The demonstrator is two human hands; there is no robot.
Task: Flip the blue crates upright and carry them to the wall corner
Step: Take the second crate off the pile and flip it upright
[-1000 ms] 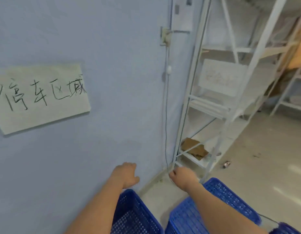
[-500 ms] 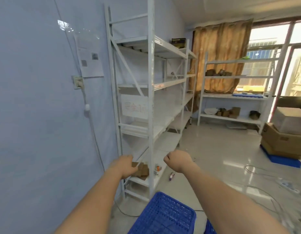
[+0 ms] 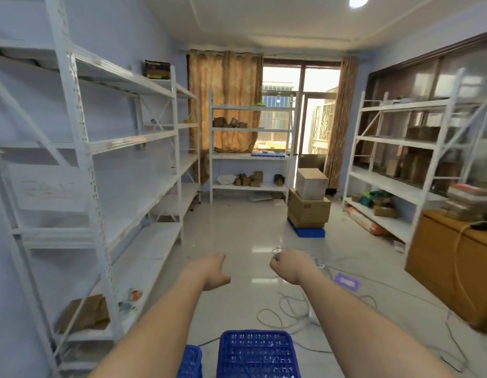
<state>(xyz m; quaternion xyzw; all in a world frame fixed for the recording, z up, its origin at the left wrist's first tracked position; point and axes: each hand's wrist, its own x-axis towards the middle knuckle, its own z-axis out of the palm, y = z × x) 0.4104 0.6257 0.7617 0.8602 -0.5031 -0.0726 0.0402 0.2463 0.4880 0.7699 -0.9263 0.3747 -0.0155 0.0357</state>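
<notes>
Left hand [image 3: 213, 271] hangs loosely curled, right hand [image 3: 288, 267] fisted (both holding nothing), above two blue perforated plastic crates [image 3: 257, 353] on the tiled floor [image 3: 236, 236].

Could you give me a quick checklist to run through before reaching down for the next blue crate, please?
1. Left hand free: ok, it holds nothing, fingers loosely curled.
2. Right hand free: ok, a loose fist with nothing visible in it.
3. Larger blue crate upright: not ok, its perforated base appears to face up, so it probably needs flipping.
4. Smaller blue crate piece at the left: cannot tell, only an edge shows at the frame bottom.
5. Floor free of trip hazards: not ok, loose white cables lie coiled just beyond the crate.
6. Wall corner in sight: cannot tell, the view faces down the room toward the white shelving.
</notes>
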